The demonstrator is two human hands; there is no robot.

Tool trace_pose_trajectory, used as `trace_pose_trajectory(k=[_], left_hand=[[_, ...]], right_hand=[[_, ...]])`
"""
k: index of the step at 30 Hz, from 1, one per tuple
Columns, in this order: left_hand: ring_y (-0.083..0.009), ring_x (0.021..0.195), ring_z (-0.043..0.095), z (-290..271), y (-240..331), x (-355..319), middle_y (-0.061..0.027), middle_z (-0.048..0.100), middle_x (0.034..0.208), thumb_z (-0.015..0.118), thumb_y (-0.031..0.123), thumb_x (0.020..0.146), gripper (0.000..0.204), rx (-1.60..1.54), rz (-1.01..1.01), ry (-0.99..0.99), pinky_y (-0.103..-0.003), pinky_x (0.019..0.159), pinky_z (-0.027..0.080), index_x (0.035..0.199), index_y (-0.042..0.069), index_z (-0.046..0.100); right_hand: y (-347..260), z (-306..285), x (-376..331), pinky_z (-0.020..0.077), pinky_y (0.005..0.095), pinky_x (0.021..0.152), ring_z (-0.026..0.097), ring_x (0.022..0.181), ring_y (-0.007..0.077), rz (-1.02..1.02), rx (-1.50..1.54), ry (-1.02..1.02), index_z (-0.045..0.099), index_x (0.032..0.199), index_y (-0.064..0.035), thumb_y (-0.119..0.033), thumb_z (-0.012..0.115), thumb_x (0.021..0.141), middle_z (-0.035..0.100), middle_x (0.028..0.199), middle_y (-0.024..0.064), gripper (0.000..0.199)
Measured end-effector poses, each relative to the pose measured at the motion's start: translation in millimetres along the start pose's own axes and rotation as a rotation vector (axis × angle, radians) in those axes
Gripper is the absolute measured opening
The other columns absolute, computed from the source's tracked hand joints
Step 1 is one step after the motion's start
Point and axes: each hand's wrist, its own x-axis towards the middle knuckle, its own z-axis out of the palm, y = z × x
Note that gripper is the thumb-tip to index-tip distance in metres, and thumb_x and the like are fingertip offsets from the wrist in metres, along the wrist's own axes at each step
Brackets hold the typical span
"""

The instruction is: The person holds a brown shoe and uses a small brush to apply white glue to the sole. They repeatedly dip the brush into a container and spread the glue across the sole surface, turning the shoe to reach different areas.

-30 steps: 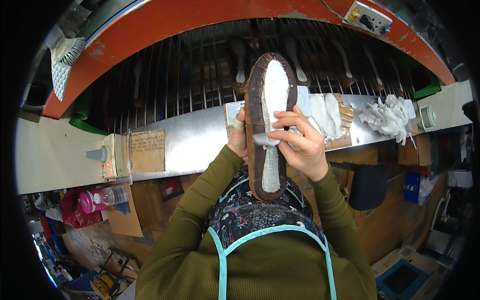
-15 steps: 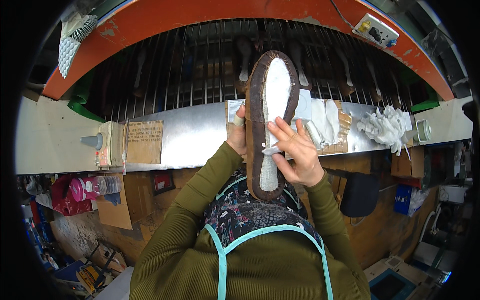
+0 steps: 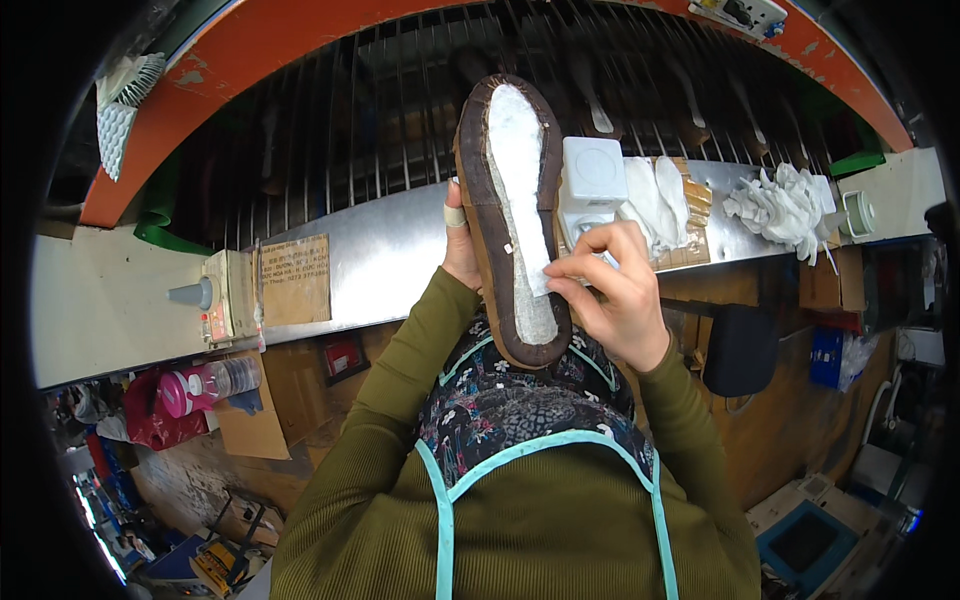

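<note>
Your left hand (image 3: 462,250) supports a brown shoe (image 3: 483,215) along its left edge, the thumb, wrapped with a pale band, laid against the side; you cannot tell how the remaining fingers stand, as they are hidden behind it. The shoe is held in front of you, sole side facing you, its narrower end nearest your patterned apron (image 3: 530,410). A white insert (image 3: 515,160) covers the wider part of the recessed bottom; grey lining (image 3: 535,322) shows toward the near end. Your right hand (image 3: 615,290) has thumb and forefinger brought narrowly together, pinching the insert's near tip at the shoe's right side. Beyond lies a metal ledge (image 3: 385,270), bordered by dark rods (image 3: 400,130). To the right of the shoe, note a white box (image 3: 593,172), flat white pieces (image 3: 665,205) on cardboard and a crumpled white heap (image 3: 780,215). At the left lies a cardboard sheet (image 3: 295,280).
</note>
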Motion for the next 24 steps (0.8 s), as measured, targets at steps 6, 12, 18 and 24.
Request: trace_pose_trajectory(k=[6, 12, 18, 24], left_hand=[[-0.0241, 0.117, 0.057, -8, 1, -2, -0.0119, 0.054, 0.131, 0.041, 0.085, 0.077, 0.099, -0.056, -0.036, -0.030, -0.037, 0.097, 0.051, 0.141, 0.011, 0.041], [-0.0231, 0.115, 0.060, -12, 0, -5, -0.0129, 0.057, 0.129, 0.045, 0.080, 0.079, 0.094, -0.140, -0.016, -0.109, -0.036, 0.097, 0.053, 0.140, 0.010, 0.043], [-0.0264, 0.120, 0.055, -13, 4, -3, -0.0132, 0.051, 0.134, 0.044, 0.087, 0.073, 0.103, -0.072, -0.017, -0.049, -0.041, 0.101, 0.050, 0.143, 0.012, 0.038], [-0.0265, 0.115, 0.057, -12, 8, -3, -0.0127, 0.053, 0.131, 0.044, 0.088, 0.071, 0.104, -0.087, -0.012, -0.075, -0.042, 0.095, 0.053, 0.142, 0.012, 0.039]], right_hand=[[-8, 8, 14, 0.0376, 0.0362, 0.077, 0.049, 0.084, 0.0253, -0.031, -0.115, -0.194, 0.063, 0.082, -0.0059, -0.007, 0.072, 0.075, 0.051, 0.083, 0.0061, 0.011], [-7, 5, 22, 0.0344, 0.0346, 0.080, 0.048, 0.086, 0.0236, 0.037, 0.119, -0.289, 0.061, 0.082, -0.0063, -0.008, 0.067, 0.081, 0.052, 0.084, 0.0051, 0.007], [-10, 6, 23, 0.0380, 0.0333, 0.079, 0.048, 0.082, 0.0225, 0.060, 0.158, -0.258, 0.060, 0.082, -0.0047, -0.008, 0.066, 0.084, 0.052, 0.082, 0.0053, 0.007], [-6, 2, 34, 0.0403, 0.0314, 0.075, 0.049, 0.079, 0.0205, 0.086, 0.276, -0.171, 0.060, 0.081, -0.0036, -0.007, 0.065, 0.084, 0.053, 0.081, 0.0048, 0.007]])
